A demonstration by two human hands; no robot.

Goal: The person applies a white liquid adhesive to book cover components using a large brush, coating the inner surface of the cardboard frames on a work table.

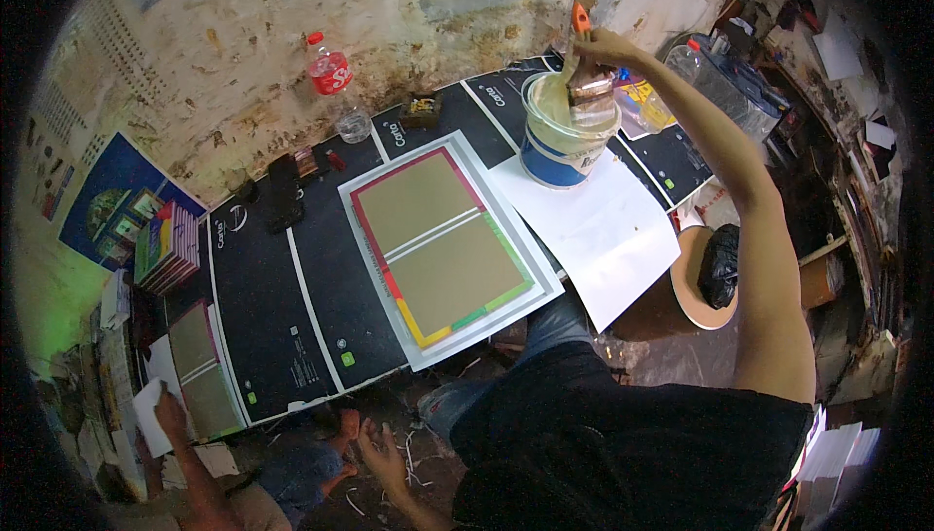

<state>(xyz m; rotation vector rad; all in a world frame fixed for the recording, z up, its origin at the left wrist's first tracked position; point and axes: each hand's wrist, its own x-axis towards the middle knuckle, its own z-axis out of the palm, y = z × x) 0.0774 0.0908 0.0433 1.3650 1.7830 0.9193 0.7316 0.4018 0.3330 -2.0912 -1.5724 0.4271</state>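
My right hand (pixel 605 48) is closed round the handle of a wide paintbrush (pixel 592 93), held upright over a white and blue bucket (pixel 556 163). The bristle end is at the bucket's mouth, where pale, creamy stuff coats the inside. An orange piece shows by the handle, and a wooden stick rises above it. My left hand (pixel 382 453) hangs low beside the table's near edge, fingers spread and holding nothing. In front of me two grey-brown boards (pixel 457 273) lie on a white sheet with a coloured border (pixel 413 351), a narrow white-striped gap between them.
A blank white sheet (pixel 623 249) lies partly under the bucket and overhangs the edge. A red-capped bottle (pixel 331 78) and a small box (pixel 420 109) stand near the wall. At far left, another person's hand (pixel 170 416) holds white paper near similar boards (pixel 209 400) and stacked books (pixel 167 251).
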